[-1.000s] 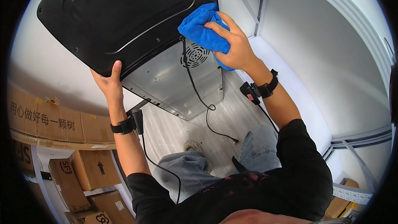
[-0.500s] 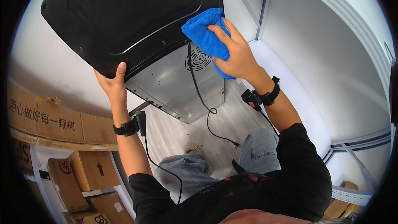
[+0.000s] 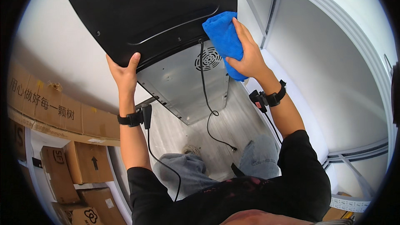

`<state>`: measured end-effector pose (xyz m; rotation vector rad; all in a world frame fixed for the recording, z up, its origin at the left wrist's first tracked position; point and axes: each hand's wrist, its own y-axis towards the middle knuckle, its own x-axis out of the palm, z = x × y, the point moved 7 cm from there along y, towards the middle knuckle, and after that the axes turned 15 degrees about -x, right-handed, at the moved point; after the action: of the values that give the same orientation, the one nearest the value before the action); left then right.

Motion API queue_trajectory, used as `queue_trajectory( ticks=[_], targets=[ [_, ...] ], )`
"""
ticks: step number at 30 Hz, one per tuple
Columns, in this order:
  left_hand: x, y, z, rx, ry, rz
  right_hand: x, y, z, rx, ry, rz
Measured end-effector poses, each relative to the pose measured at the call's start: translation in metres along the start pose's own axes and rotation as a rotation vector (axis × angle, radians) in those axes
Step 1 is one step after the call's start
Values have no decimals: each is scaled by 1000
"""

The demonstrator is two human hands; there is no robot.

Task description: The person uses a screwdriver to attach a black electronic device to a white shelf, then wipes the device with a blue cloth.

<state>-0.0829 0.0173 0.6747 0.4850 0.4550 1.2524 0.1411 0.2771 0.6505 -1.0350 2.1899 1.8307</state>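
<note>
A large black panel (image 3: 154, 8) with rounded corners and screws forms the upper part of a boxy metal appliance. Its lower left corner is gripped by my left hand (image 3: 125, 73), thumb over the front and fingers behind the edge. My right hand (image 3: 251, 58) clasps a folded blue cloth (image 3: 225, 35) against the panel's lower right corner; some of the fingers are hidden by the cloth. Below the panel, a silver metal casing (image 3: 175, 87) has a round vent grille (image 3: 209, 59). From under the panel edge hangs a black power cord (image 3: 204, 85), its plug dangling above the floor.
Cardboard boxes (image 3: 93, 160) fill shelves at the lower left, beneath a long carton (image 3: 46, 104). White panels with metal frames (image 3: 271, 12) stand at the right. Both wrists carry black strapped devices with cables. My legs (image 3: 260, 156) are close below the appliance on the grey wood-look floor (image 3: 166, 133).
The panel and both hands have shifted right in the view. The right hand has moved with the cloth to the panel's right edge, and its fingers lie straighter along the cloth.
</note>
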Motion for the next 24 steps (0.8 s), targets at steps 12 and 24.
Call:
queue_trajectory(
  ticks=[12,24],
  targets=[
    [1,0,2,27,16,3,46,34,-58,-251,-251,42],
    [2,-1,3,-8,-51,-34,38,55,-72,-244,-305,30]
  ],
)
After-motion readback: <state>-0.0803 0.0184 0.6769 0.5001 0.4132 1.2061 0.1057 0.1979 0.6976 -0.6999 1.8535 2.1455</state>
